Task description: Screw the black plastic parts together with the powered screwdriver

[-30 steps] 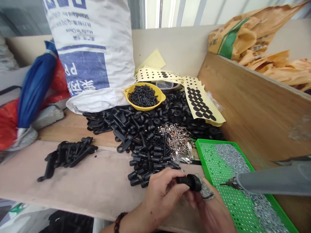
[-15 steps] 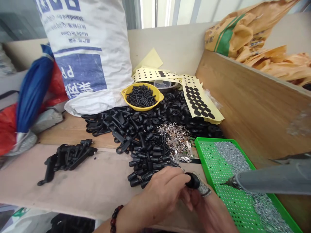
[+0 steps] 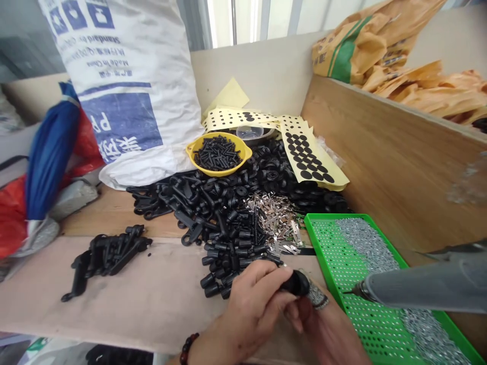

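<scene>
Right now you have both hands together on one black part [image 3: 299, 284], held near the front edge of the bench [image 3: 171, 309], just left of the green tray [image 3: 322, 258]. Your left hand [image 3: 253, 306] is closed around it, thumb and fingers wrapped over the shaft so that mostly the round end shows. Your right hand [image 3: 327, 327] comes up from below, a patterned grey cover [image 3: 317, 297] on one digit lying against that round end; its other fingers are largely hidden, so you cannot tell from here how tightly they close. By the look of it, the step in hand is fitting or seating this part between your fingers, though the joint itself is covered. The next move seems to call for a firm left-hand hold and the round end kept square, with your right wrist clear of the grey tool [image 3: 422, 286], whose thin tip points toward you over the tray. Loose black cylinders [image 3: 212, 281] lie just beyond your left knuckles, near the metal clips [image 3: 279, 223].
</scene>
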A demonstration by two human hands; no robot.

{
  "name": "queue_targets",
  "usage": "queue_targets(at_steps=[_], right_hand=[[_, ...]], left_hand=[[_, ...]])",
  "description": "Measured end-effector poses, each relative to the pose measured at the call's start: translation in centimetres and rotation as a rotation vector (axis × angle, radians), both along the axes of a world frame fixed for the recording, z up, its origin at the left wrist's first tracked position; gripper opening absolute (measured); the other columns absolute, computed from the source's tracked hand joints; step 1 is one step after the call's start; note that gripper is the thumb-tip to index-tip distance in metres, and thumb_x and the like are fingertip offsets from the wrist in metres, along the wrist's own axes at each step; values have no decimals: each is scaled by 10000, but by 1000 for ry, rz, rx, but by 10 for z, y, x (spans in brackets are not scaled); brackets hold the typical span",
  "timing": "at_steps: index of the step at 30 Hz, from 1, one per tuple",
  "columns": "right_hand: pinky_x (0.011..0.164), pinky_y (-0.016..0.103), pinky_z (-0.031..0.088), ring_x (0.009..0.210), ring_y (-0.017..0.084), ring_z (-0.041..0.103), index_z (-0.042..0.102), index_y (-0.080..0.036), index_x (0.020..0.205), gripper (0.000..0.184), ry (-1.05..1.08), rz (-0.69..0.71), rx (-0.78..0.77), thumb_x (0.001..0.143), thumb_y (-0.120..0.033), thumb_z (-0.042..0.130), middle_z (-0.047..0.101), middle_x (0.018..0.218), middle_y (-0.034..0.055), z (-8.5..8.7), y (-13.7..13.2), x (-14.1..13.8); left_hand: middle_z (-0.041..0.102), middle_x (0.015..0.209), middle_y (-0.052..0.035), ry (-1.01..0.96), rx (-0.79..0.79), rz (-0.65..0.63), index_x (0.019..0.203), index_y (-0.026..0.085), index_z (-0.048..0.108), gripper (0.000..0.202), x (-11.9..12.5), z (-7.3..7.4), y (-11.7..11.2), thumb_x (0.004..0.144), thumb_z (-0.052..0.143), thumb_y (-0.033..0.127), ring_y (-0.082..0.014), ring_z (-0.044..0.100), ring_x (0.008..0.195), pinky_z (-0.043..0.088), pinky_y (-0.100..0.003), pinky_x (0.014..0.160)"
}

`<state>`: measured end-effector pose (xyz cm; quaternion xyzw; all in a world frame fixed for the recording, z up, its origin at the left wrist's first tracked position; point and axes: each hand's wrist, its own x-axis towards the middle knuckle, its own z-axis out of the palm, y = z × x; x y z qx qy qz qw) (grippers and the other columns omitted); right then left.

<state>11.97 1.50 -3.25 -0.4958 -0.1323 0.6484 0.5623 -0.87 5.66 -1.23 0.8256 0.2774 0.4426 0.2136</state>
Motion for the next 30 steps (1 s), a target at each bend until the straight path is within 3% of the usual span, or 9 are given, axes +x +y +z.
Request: queue_targets(at_steps=[8,10,15,22,26,30], right_hand=[[434,212,332,461,102,395,514,-179,532,460,-8,44,62,649,-559,744,459,477,-24,-5,0,7],[423,215,319,448,101,379,512,-178,522,465,-49,26,66,617,-556,766,444,459,-28,-12,0,10],[403,218,298,439,103,368,495,-185,520,475,-81,12,65,587,-560,778,432,452,-33,-17,2,9],[424,225,340,441,103,364,453,-192,489,515,55,75,27,551,-591,772,403,448,-36,1,3,4],[448,228,349,467,109,365,494,-192,519,480,-6,51,61,599,-584,759,428,469,-35,-5,3,6],[470,232,336,488,116,384,554,-182,537,455,-107,17,100,617,-579,762,457,470,-28,-14,2,10]], left_hand=[[670,878,-53,-146,-214,51,1041,168,614,171,7,-2,-3,874,585,145,-141,645,774,540,-215,671],[674,906,-66,-125,-174,21,1044,164,608,174,6,-2,-2,878,568,129,-154,648,817,550,-236,709],[663,1001,-135,48,129,-56,1150,118,563,293,2,-2,3,904,420,46,-190,627,886,544,-296,748],[670,998,-113,5,65,-41,1244,161,501,316,3,3,3,937,430,130,-181,643,879,558,-294,755],[689,968,-103,80,115,5,1227,144,495,290,3,1,3,943,443,158,-183,645,838,552,-294,742],[667,771,-51,112,147,17,1098,150,555,181,2,1,7,946,465,191,-149,603,663,517,-239,612]])
